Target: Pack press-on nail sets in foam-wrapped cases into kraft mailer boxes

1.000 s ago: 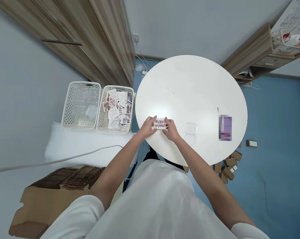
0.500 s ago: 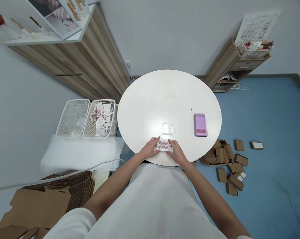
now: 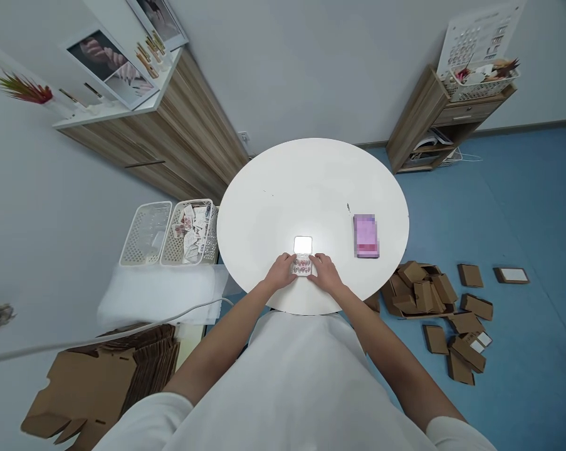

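Blue floor (image 3: 522, 207) surrounds a round white table (image 3: 311, 188) set near a grey wall. Position of the work: at the near edge of the table, directly in front of the person.

Left hand (image 3: 281, 273) holds the left side of a small card (image 3: 302, 265) carrying rows of pink and dark nails. Right hand (image 3: 324, 275) holds its right side. The fingers of both hands are closed on the card edges. The card lies low over the table; contact with the surface cannot be determined.

A clear case (image 3: 303, 245) lies open on the table, just beyond the card and touching or nearly touching its far edge. It reflects strong light.

A purple box (image 3: 366, 235) lies to the right, well apart from the hands and near the right edge of the table. The far half of the table is bare.

Left of the table, two white baskets (image 3: 170, 232) stand side by side on a white-covered surface; the right one holds more cards. Flat cardboard (image 3: 104, 382) lies stacked at lower left. Small brown boxes (image 3: 433, 294) are scattered on the floor, right of the table.
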A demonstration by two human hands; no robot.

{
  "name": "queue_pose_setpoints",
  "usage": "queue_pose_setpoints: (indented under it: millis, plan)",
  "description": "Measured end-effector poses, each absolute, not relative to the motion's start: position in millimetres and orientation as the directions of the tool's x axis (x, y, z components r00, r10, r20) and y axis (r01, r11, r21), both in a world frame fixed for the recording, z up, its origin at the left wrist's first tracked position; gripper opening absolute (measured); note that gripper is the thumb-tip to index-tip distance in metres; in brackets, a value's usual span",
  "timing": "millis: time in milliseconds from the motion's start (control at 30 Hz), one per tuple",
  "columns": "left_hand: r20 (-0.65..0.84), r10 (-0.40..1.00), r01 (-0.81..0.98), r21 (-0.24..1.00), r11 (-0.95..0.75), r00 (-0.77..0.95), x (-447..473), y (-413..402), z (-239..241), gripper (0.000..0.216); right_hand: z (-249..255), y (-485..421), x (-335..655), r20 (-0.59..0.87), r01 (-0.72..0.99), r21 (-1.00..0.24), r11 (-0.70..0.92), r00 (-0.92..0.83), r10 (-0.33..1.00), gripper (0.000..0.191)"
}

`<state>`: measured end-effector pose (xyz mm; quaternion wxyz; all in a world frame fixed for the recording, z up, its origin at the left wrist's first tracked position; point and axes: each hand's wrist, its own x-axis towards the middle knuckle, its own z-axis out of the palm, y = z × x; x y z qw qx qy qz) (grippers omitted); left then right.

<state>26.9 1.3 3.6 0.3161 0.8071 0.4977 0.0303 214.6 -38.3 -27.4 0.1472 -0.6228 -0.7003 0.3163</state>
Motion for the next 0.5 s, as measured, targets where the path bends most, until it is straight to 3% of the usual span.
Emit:
queue_pose_setpoints:
  millis: [200, 500]
  plan:
    - [-0.349, 0.798, 0.833, 0.454, -0.315, 0.492, 27.7, 5.4, -2.7, 0.059, -28.5, -32.8, 211.2, -0.253, 0.846, -0.533, 0.026, -0.189, 0.949, 0.061]
    - [-0.379, 0.769, 0.815, 0.496, -0.301, 0.515, 24.9, 10.5, -13.4, 0.062, -28.2, -33.0, 207.8, -0.28, 0.864, -0.504, -0.009, -0.154, 0.948, 0.06]
